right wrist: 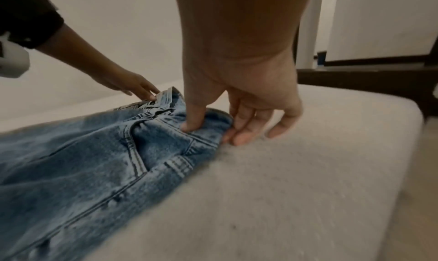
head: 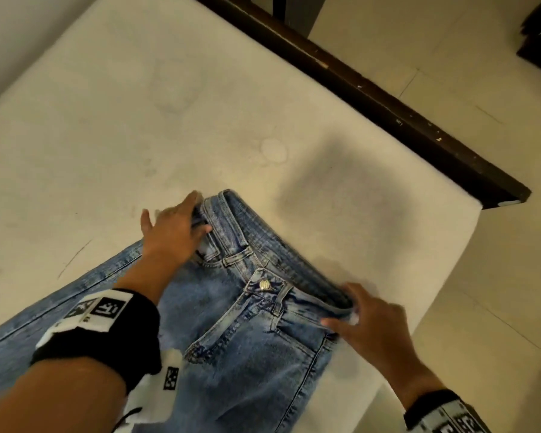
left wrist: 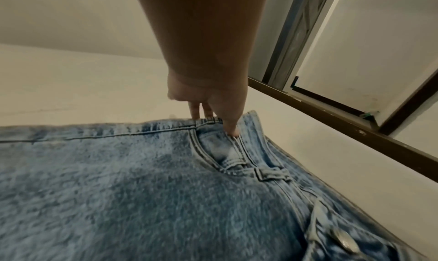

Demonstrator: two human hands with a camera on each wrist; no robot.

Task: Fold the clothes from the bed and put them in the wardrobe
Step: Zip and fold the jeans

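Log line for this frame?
stage: pre-fold | jeans flat on bed | left hand, right hand pinch waistband ends

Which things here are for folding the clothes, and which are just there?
For the job:
jeans
left hand, pinching the waistband
right hand, pinching the waistband
bed

Just there:
dark wooden frame
tiled floor
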